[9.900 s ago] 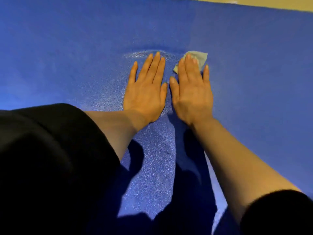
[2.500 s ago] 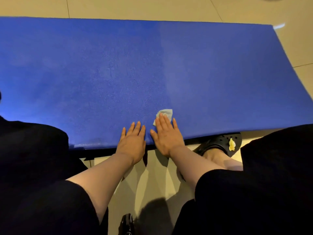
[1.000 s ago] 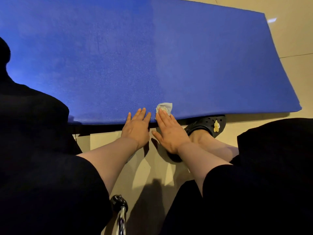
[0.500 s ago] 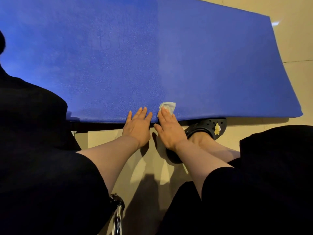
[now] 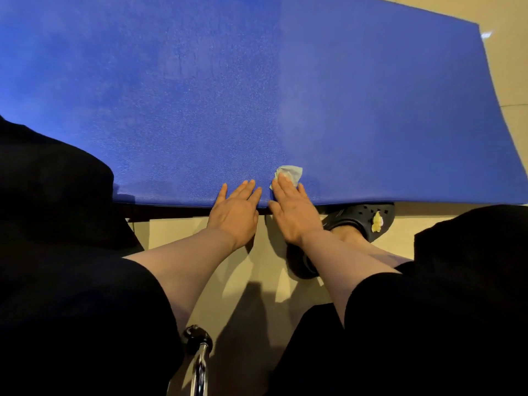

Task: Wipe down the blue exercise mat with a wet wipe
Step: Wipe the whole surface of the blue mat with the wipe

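The blue exercise mat fills the upper part of the head view, its near edge running across the middle. A small pale wet wipe lies on the mat just inside that edge. My right hand lies flat with straight fingers, the fingertips pressing on the wipe. My left hand is flat beside it, its fingertips resting on the mat's near edge and the palm over the floor. The two hands sit close together, a narrow gap between them.
Beige tiled floor lies below the mat and at the far right. A dark clog with a yellow charm is on a foot under the mat's edge. A chrome post with a black knob rises at the bottom centre. Black clothing covers both lower corners.
Both hands with the wipe came back from the mat's middle to its near edge. In the last second they shifted slightly forward and the view tilted; the grip is unchanged.
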